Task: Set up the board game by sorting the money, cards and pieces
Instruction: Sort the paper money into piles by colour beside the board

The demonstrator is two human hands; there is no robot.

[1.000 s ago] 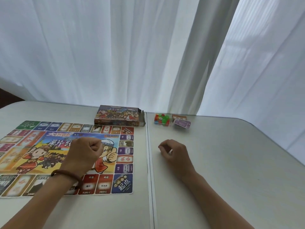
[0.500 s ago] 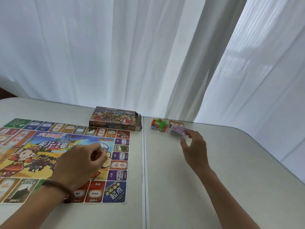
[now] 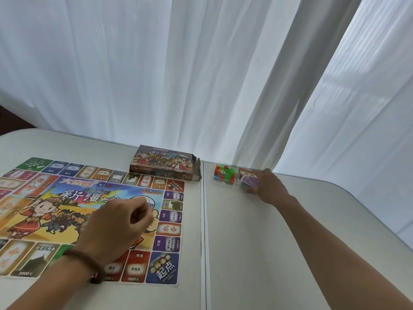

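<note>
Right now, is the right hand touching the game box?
No, the right hand grips the purple cards beside the colourful pieces, well to the right of the game box.

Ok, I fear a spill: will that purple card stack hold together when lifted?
Probably light: the purple card stack looks small beside the right hand. No band is visible, so cards may slide or fan out unless pinched across the edges.

White sheer curtains [image 3: 156,74] hang in vertical folds across the whole far side, with daylight coming through; brightest at the right panel [image 3: 357,108]. A dark brown patch [image 3: 11,117] shows at the left edge. The pale table [image 3: 312,220] has two leaves meeting at a straight seam [image 3: 203,231], with a rounded far-right corner.
</note>
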